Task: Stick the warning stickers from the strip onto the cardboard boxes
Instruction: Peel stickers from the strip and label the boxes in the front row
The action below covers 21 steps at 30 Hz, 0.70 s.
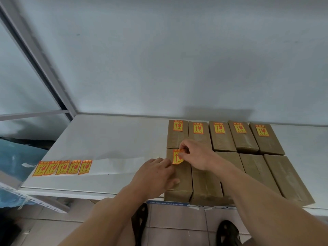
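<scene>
Sticker (178, 157) pinched by rt hand (193, 153), half-stuck on box (179, 181).

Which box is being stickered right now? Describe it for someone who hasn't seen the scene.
On the white table, brown boxes lie in two rows. It is the leftmost box of the near row. Unlike its bare row-mates, it has a half-pressed sticker under the right hand.

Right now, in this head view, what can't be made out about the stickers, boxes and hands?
- Print on the strip's stickers and the boxes' stickers: too small and blurred to read.
- Sticker being applied: its top edge is covered by the right hand, so how far it is stuck down is unclear.
- Left hand: its fingertips are hidden behind its own back.
- Front-row box beside it: its far end is covered by the right forearm.
</scene>
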Motion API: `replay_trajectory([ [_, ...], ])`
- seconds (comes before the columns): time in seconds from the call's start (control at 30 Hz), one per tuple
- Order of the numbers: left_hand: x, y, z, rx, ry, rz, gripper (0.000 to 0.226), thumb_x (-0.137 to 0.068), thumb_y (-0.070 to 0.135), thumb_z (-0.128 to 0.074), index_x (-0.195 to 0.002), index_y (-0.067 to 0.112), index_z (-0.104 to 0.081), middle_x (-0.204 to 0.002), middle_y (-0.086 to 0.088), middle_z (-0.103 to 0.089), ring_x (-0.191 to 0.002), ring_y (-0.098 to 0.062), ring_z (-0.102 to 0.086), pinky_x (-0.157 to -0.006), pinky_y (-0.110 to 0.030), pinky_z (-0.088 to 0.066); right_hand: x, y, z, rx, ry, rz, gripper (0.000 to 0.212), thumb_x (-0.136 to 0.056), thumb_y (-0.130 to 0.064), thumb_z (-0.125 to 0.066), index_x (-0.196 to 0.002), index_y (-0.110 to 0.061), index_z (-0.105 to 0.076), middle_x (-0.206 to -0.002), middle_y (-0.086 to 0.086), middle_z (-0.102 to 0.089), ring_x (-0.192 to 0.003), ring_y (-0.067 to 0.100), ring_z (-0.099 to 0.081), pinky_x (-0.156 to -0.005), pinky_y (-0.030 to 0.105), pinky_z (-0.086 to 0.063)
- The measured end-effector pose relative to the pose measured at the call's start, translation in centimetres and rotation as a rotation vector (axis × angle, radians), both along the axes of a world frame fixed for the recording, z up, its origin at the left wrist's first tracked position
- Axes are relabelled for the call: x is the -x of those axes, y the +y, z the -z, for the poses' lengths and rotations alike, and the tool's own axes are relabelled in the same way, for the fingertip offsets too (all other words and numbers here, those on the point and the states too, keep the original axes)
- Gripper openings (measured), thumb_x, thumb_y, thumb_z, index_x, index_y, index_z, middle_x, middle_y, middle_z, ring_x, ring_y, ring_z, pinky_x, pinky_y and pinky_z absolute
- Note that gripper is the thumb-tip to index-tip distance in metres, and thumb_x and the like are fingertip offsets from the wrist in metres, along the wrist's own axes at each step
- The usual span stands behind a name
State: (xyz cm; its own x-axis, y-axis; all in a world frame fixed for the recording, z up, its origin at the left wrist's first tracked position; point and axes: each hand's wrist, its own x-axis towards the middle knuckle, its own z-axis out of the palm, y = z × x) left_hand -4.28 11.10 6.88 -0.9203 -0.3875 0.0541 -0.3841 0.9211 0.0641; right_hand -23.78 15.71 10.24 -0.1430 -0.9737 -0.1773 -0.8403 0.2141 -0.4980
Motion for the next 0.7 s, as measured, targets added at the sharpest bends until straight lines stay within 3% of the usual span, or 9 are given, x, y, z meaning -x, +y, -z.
replay_trajectory([
  [0.47,-0.1,0.1,0.1,-0.039,0.003,-0.011,0.054,-0.096,0.058,-0.022,-0.113,0.022,-0.059,-0.11,0.003,-0.056,-0.093,-0.016,-0.054,-0.082,-0.031,-0.045,0.1,-0.8,1.6,0.001,0.134,0.002,0.022,-0.09,-0.039,-0.062,-0.108,-0.03,-0.052,-0.104,-0.008,-0.055,-0.09,0.009,-0.054,-0.081,0.029,-0.048],
  [0.6,0.0,0.2,0.0,-0.068,-0.003,-0.023,0.05,-0.097,0.058,-0.024,-0.114,0.023,-0.056,-0.111,0.003,-0.054,-0.094,-0.015,-0.053,-0.083,-0.03,-0.043,-0.2,-0.8,2.0,0.021,0.198,0.019,0.038,-0.09,-0.041,-0.062,-0.122,-0.029,-0.047,-0.117,-0.007,-0.052,-0.1,0.013,-0.054,-0.085,0.031,-0.049],
  [0.7,0.0,0.3,-0.1,-0.077,0.003,-0.027,0.05,-0.097,0.058,-0.025,-0.113,0.023,-0.056,-0.111,0.003,-0.053,-0.093,-0.015,-0.052,-0.082,-0.031,-0.044,-0.4,-0.4,2.0,0.096,0.222,0.019,0.037,-0.09,-0.041,-0.062,-0.121,-0.031,-0.045,-0.121,-0.008,-0.049,-0.106,0.013,-0.052,-0.086,0.029,-0.048],
])
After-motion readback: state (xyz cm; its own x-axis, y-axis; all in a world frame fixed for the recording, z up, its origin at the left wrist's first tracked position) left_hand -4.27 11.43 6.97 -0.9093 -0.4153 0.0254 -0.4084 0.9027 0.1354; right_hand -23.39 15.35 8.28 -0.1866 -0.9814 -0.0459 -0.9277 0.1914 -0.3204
